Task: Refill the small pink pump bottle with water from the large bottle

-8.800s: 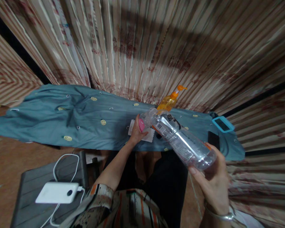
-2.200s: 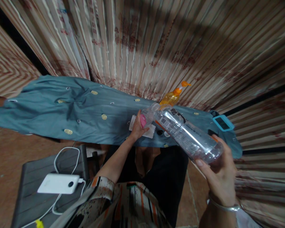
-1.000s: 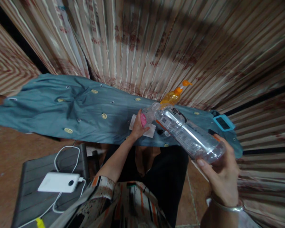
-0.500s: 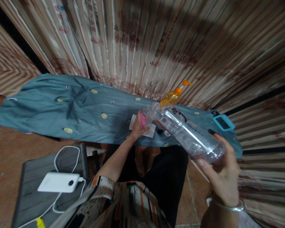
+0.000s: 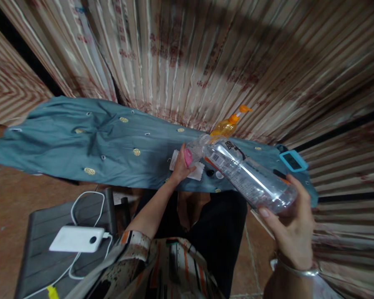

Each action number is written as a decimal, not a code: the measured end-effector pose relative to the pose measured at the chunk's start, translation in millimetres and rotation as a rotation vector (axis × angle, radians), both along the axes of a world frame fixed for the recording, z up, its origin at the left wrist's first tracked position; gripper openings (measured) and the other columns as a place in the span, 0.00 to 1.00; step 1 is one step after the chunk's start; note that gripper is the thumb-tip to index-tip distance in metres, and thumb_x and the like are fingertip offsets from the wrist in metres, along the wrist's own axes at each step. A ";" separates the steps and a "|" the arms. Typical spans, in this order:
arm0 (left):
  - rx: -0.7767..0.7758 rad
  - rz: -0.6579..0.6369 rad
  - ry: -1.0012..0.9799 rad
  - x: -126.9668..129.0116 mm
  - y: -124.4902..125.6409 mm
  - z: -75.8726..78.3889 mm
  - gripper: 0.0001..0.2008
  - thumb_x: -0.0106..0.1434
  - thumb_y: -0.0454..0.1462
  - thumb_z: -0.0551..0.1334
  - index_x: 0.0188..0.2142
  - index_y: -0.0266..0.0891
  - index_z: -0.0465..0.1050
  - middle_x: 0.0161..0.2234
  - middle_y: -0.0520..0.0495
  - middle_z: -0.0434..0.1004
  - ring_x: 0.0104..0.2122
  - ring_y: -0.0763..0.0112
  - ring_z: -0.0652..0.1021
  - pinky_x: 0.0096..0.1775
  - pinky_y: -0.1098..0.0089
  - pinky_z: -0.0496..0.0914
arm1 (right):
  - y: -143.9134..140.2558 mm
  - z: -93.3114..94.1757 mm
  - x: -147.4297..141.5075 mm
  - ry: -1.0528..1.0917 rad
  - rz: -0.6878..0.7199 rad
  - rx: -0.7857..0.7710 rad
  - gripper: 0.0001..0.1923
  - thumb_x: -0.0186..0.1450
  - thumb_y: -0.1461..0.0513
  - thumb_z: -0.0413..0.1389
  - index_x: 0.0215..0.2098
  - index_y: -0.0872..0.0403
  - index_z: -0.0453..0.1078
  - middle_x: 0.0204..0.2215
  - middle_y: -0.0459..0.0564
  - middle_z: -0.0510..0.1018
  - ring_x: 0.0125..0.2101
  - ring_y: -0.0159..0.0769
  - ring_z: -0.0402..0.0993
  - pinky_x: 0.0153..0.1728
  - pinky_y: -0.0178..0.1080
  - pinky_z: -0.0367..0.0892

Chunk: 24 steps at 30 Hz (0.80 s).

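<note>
Bottle [image 5: 243, 176] mouth hidden behind left hand [image 5: 181, 166].

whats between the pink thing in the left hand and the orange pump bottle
In the head view, the clear plastic bottle's neck end, tilted down from the right hand.

The right hand [image 5: 291, 232] is drifting slightly rightward and lower, carrying the base of the tilted clear plastic bottle [image 5: 246, 176] with it; its mouth is settling a little higher.

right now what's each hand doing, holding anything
Left hand: closed around a small pink object.
Right hand: closed on the base of the clear plastic bottle, tilted.
</note>
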<state>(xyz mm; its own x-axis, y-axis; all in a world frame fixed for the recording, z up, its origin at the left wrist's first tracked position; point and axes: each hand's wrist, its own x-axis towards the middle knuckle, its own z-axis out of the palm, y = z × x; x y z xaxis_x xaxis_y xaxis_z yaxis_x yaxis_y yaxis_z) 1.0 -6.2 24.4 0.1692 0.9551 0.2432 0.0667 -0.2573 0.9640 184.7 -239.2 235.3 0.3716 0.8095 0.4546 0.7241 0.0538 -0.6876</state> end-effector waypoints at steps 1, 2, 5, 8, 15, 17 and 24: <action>0.001 0.002 0.000 -0.1 0.0 0.2 0.65 0.43 0.35 0.80 0.74 0.43 0.43 0.75 0.31 0.51 0.75 0.44 0.58 0.76 0.44 0.48 | 0.3 -0.5 0.0 0.012 -0.001 0.005 0.49 0.57 0.48 0.72 0.70 0.53 0.62 0.59 0.59 0.73 0.52 0.49 0.76 0.48 0.48 0.77; 0.002 0.005 0.001 -0.2 -0.1 0.3 0.65 0.43 0.35 0.80 0.73 0.42 0.43 0.75 0.31 0.52 0.75 0.43 0.58 0.76 0.44 0.48 | 0.5 -1.1 0.0 0.025 -0.003 0.010 0.48 0.56 0.49 0.72 0.69 0.53 0.62 0.58 0.59 0.73 0.51 0.48 0.76 0.47 0.47 0.77; 0.004 0.006 0.003 -0.7 -0.5 0.6 0.65 0.44 0.35 0.79 0.74 0.43 0.43 0.75 0.31 0.53 0.75 0.43 0.59 0.76 0.43 0.49 | 1.1 -2.9 0.4 0.070 -0.004 0.028 0.44 0.56 0.49 0.73 0.65 0.53 0.65 0.55 0.58 0.75 0.49 0.47 0.77 0.45 0.45 0.78; 0.001 0.001 0.003 -1.2 -0.6 0.3 0.65 0.45 0.35 0.79 0.74 0.43 0.42 0.75 0.31 0.53 0.75 0.43 0.59 0.75 0.43 0.49 | 1.2 -4.0 1.1 0.103 0.003 0.041 0.42 0.55 0.49 0.73 0.63 0.52 0.66 0.55 0.58 0.75 0.50 0.48 0.77 0.45 0.45 0.77; -0.001 -0.002 -0.022 -0.3 0.7 -1.4 0.66 0.43 0.35 0.80 0.74 0.44 0.43 0.75 0.32 0.52 0.75 0.43 0.58 0.76 0.44 0.49 | 2.1 -3.6 1.8 0.091 0.009 0.045 0.41 0.56 0.50 0.73 0.63 0.52 0.67 0.56 0.59 0.76 0.52 0.51 0.77 0.47 0.48 0.77; -0.003 0.001 -0.017 -0.3 0.7 -1.6 0.66 0.43 0.36 0.80 0.74 0.44 0.43 0.75 0.32 0.52 0.75 0.43 0.59 0.75 0.44 0.50 | 2.3 -3.1 1.8 0.075 0.005 0.057 0.41 0.55 0.50 0.73 0.62 0.53 0.67 0.56 0.59 0.76 0.51 0.51 0.78 0.47 0.48 0.77; 0.016 0.005 0.003 -1.2 0.3 -2.6 0.66 0.44 0.37 0.80 0.74 0.42 0.43 0.75 0.31 0.53 0.74 0.43 0.60 0.75 0.44 0.50 | 1.8 -3.5 1.1 0.088 0.012 0.044 0.43 0.57 0.51 0.72 0.65 0.53 0.66 0.58 0.60 0.74 0.52 0.50 0.77 0.48 0.48 0.77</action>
